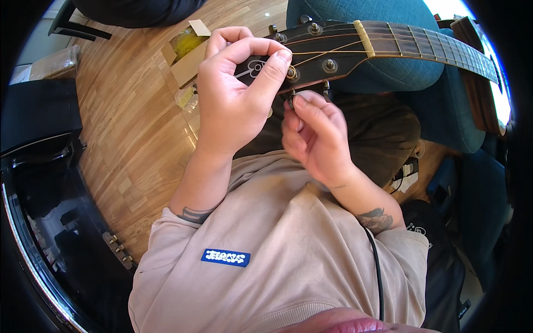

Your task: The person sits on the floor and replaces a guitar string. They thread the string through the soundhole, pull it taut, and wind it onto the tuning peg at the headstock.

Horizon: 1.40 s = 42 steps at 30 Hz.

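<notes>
An acoustic guitar lies across the top of the view, its dark headstock [311,70] pointing left and its fretted neck [422,41] running right. My left hand [236,91] is over the headstock's end, thumb and forefinger pinched on a bronze-coloured guitar string [319,53]. Close to those fingertips, wire coils round a tuning post [292,72]. Below the headstock's near edge, my right hand [319,133] has its thumb and fingers closed round a tuning peg [292,99], which they partly cover. Another tuning peg [326,91] sticks out just right of it.
A teal cushioned seat [383,75] is under the neck. An opened cardboard box [191,58] with yellow contents sits on the wooden floor [127,122]. At left stands a glossy black object [44,211] with a row of metal knobs. A black cable [375,266] hangs over my shirt.
</notes>
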Tool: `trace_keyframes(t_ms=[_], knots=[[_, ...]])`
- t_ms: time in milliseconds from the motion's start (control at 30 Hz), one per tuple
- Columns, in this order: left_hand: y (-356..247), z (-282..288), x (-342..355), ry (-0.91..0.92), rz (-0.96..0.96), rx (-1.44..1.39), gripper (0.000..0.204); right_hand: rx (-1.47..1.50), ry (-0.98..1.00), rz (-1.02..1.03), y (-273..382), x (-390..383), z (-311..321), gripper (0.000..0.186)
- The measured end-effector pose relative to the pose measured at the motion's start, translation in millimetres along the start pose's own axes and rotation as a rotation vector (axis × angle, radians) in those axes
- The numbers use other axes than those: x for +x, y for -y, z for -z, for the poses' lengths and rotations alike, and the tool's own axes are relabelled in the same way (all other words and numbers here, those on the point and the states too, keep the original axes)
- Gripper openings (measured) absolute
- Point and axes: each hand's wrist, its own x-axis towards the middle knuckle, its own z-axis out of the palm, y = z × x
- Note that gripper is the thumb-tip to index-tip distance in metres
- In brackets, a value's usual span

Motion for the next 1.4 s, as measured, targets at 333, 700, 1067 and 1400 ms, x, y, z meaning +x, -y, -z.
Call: trace_keyframes(t_ms=[333,700,1067,1400], knots=[[0.3,0.9,1.1,-0.012,-0.012,0.014,0.016,-0.529,-0.085,0.421,-10.5,-1.9,-2.2,0.013],[-0.6,0.0,1.6,-0.015,-0.008,0.008,0.016,-0.582,-0.055,0.517,-10.0,-0.7,5.0,0.026],[2.1,0.9,2.1,-0.015,-0.002,0.008,0.018,-0.072,0.080,-0.027,8.8,4.4,0.8,0.016],[2.4,2.1,1.4,-0.007,0.023,-0.001,0.017,-0.749,-0.074,0.452,0.7,-0.8,-7.2,0.016]])
